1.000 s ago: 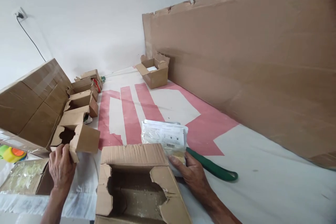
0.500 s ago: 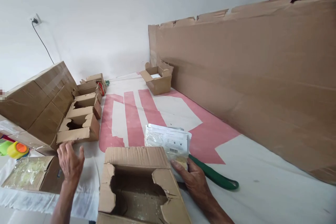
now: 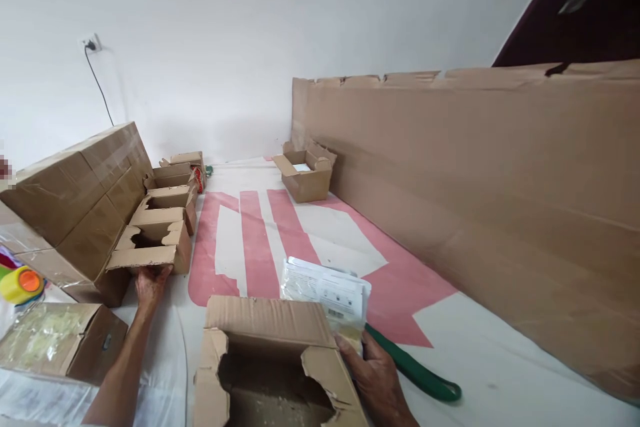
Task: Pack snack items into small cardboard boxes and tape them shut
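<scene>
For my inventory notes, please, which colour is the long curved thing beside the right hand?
The long curved thing is dark green, best seen in the head view.

The head camera looks forward and down over both hands (image 3: 379, 375).

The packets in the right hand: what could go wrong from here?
The right hand grips the packets near one end, so they might fan out or slip. The near box has ragged flaps that could snag a packet. The left hand is at the front flap of a smaller box, so a push might jostle the box behind.
</scene>
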